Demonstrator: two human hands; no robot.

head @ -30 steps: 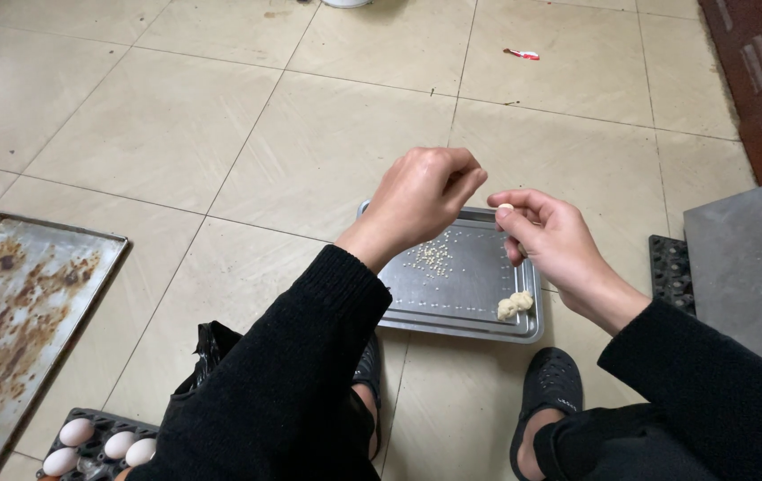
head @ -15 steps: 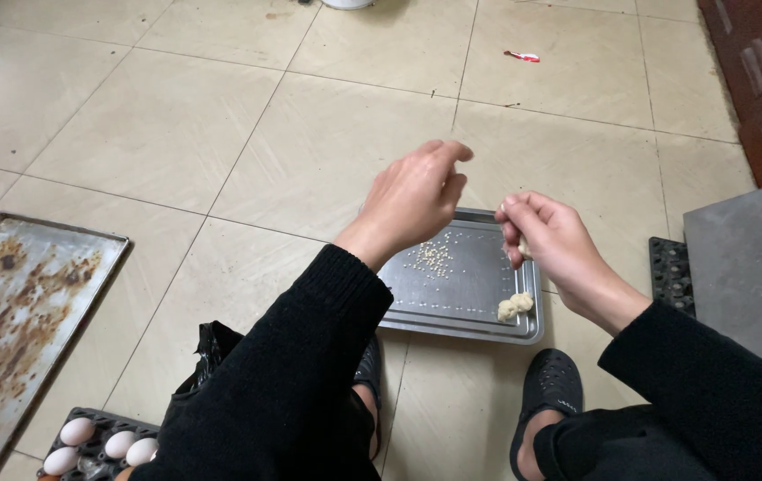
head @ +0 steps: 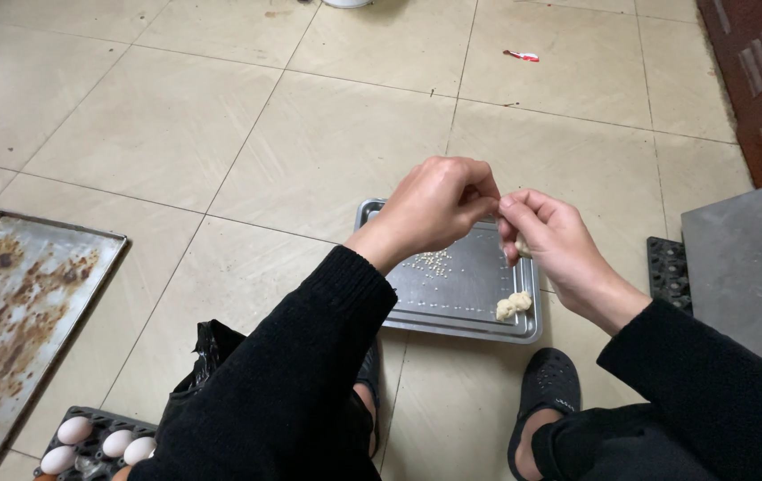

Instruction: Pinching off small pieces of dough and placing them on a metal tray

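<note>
Together, both hands' fingers [head: 475, 198] pinch a small pale bit above the steel tray [head: 452, 289], orientation unclear.

left hand [head: 430, 209] fingers pinched | right hand [head: 555, 245] fingers curled | fingertips touching

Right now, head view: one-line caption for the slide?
Both hands, left hand and right hand, meet fingertip to fingertip above a small steel tray holding a dough lump.

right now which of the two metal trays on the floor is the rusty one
The large tray at far left, blotched with brown rust; the small tray under the hands is clean.
</note>
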